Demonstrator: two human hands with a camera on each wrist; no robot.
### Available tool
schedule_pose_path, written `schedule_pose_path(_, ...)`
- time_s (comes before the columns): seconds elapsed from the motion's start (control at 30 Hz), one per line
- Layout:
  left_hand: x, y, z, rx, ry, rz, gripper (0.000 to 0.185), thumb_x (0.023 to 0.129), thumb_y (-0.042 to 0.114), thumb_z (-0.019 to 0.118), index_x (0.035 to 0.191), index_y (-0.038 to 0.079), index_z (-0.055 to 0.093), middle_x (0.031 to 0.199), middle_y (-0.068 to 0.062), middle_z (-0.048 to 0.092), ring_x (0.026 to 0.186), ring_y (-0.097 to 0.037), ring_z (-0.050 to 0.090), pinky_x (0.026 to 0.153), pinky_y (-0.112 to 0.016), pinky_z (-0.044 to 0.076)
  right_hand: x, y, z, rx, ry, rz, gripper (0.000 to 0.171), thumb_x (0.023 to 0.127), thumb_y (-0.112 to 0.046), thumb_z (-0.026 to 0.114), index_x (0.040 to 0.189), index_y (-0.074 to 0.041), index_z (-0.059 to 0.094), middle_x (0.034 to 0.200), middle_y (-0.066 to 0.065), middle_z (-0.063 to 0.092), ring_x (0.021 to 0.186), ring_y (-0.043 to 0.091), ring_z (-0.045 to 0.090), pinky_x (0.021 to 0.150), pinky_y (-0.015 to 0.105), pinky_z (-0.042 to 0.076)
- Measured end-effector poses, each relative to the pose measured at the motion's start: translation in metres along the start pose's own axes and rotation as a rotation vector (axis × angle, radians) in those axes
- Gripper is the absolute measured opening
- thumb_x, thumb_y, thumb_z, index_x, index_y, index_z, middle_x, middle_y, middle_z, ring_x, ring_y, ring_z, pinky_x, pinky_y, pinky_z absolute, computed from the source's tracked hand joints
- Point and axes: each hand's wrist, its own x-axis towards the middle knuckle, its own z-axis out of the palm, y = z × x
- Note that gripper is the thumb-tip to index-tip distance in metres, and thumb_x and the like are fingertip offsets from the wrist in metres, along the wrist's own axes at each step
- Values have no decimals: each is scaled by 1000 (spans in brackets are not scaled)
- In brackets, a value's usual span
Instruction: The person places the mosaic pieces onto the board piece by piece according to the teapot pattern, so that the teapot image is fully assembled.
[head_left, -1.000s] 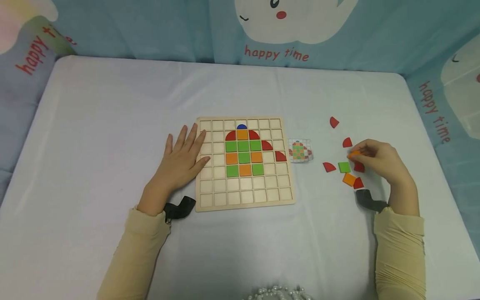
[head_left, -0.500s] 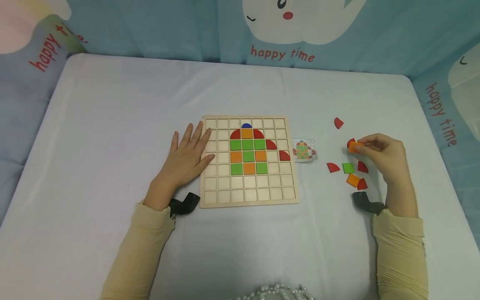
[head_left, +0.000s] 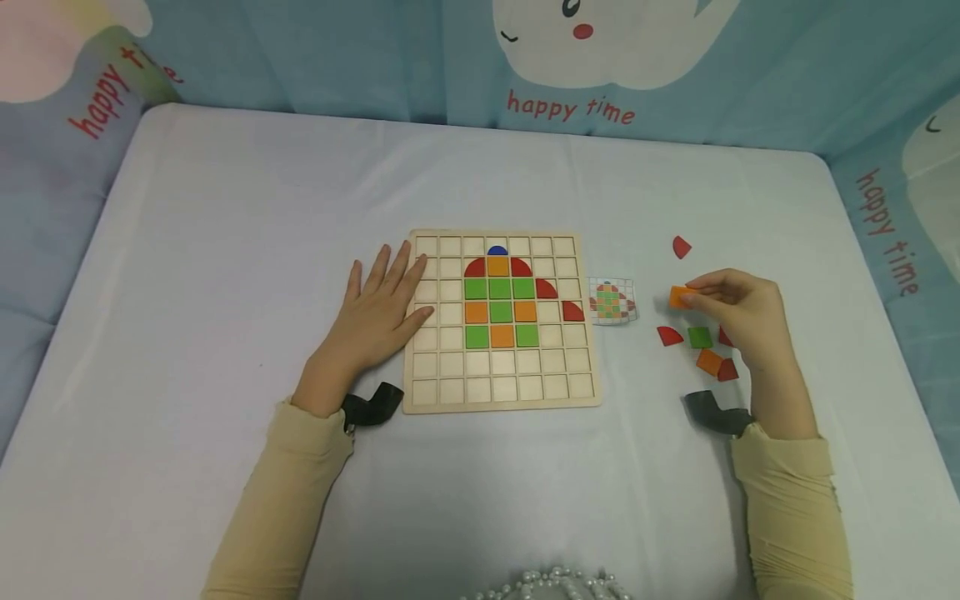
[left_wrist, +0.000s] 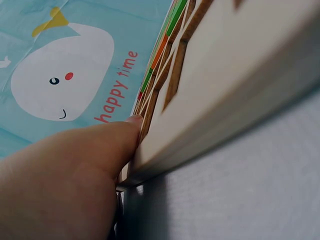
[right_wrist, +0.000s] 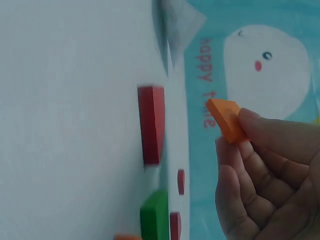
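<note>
My right hand [head_left: 738, 312] pinches an orange square tile [head_left: 680, 297] between thumb and fingers, raised off the table to the right of the board. The right wrist view shows the same orange tile [right_wrist: 227, 120] at the fingertips. Spread fingers of my left hand [head_left: 367, 325] rest over the left edge of a wooden grid board [head_left: 493, 389]; its thumb [left_wrist: 132, 135] touches that edge in the left wrist view. Green and orange squares, red quarter-circles and a blue half-circle [head_left: 497, 251] fill several cells of the board.
A small printed pattern card [head_left: 613, 302] lies against the board's right side. Beyond it are loose pieces: a green square [head_left: 700, 337], an orange square [head_left: 708, 362] and several red quarter-circles [head_left: 670, 336]. A pearl string [head_left: 558, 579] shows at the bottom edge.
My right hand has lifted the orange square tile from among the loose pieces and carried it left toward the card. My left hand stays on the board; the head view has shifted slightly.
</note>
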Motion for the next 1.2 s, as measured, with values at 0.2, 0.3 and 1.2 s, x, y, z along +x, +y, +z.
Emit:
schedule_pose_path(0.2,0,0,1,4,-1,-5,69,99,43,38,153,10,8,158,-11,-4,143,-28,-13,109,-51,-14,-2,-10,12,3,-51,0,27,84,-17,73,102,2,66,81,-19,65,75,0,62,68,13,46)
schedule_pose_path(0.3,1,0,1,4,1,-7,70,99,44,38,153,11,8,158,-10,-5,143,-28,-13,109,-51,-14,-5,-16,18,-5,-92,-8,29,84,-19,73,102,3,66,81,-17,66,75,1,63,68,14,47)
schedule_pose_path(1.2,1,-1,0,15,-7,-1,69,100,43,37,153,10,8,158,-11,-5,143,-28,-13,109,-52,-13,-29,-57,88,84,-391,-138,16,81,0,71,97,5,68,92,14,69,74,12,67,68,19,53)
